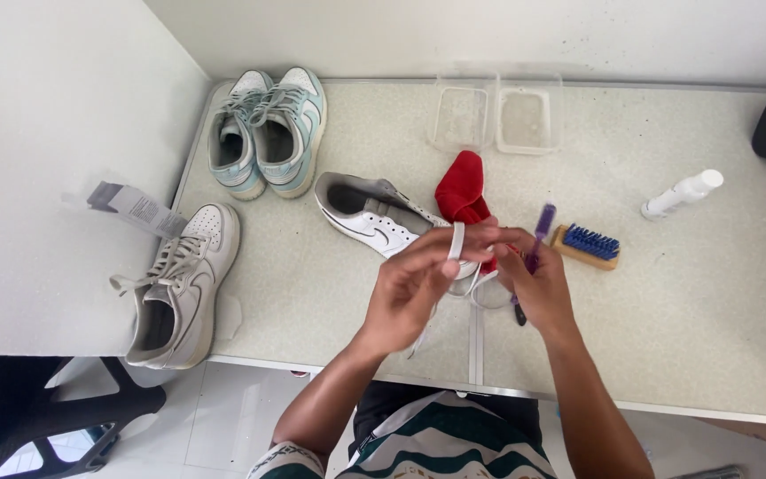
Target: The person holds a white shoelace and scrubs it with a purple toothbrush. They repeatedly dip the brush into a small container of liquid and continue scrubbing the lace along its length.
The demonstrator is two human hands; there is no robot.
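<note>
L hand and R hand both pinching white shoelace above white sneaker at table centre, R also gripping purple brush, red cloth just behind.

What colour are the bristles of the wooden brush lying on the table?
Blue; the wooden brush shows best in the head view.
</note>
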